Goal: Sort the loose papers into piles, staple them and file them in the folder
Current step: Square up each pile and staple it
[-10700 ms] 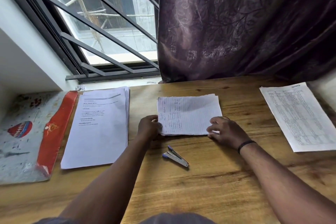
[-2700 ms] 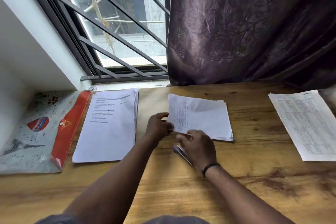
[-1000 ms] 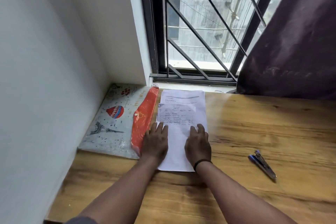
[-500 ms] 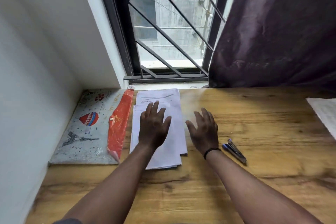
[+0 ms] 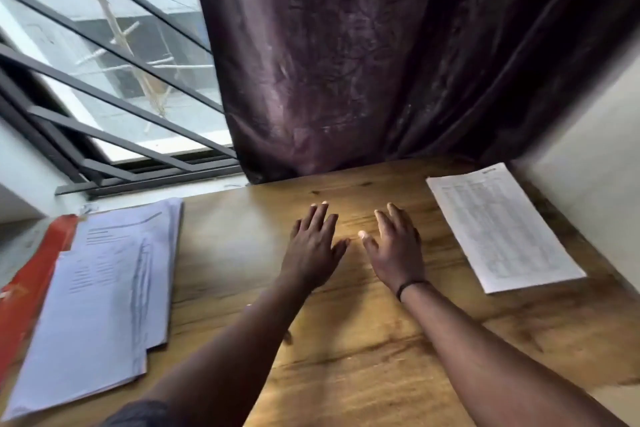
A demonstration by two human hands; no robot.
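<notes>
The left hand (image 5: 313,246) and the right hand (image 5: 398,250) are hovering side by side over the bare middle of the wooden counter (image 5: 346,374), fingers straight and spread, palms down, holding nothing. Whether the palms are touching the wood cannot be told.

The printed sheet (image 5: 502,225) is lying flat toward the far right corner, off to the right of the right hand and near it, not touching it. Its long axis is running from near-right to far-left, slanted against the counter edge. The right hand is plainly the nearer of the two, so the next reach is probably going to that side, with the left hand crossing over to help square the sheet if needed.

The larger stack of papers (image 5: 114,295) is sitting well apart on the left, its layers fanned out unevenly at the near end. Its left edge is overlapping a red folder flap (image 5: 31,288). The folder itself is mostly cut off by the frame, so what it is holding cannot be judged. No stapler is showing.

Behind the counter a dark purple curtain (image 5: 363,63) is hanging, and a barred window (image 5: 104,80) is letting in daylight at far left.
</notes>
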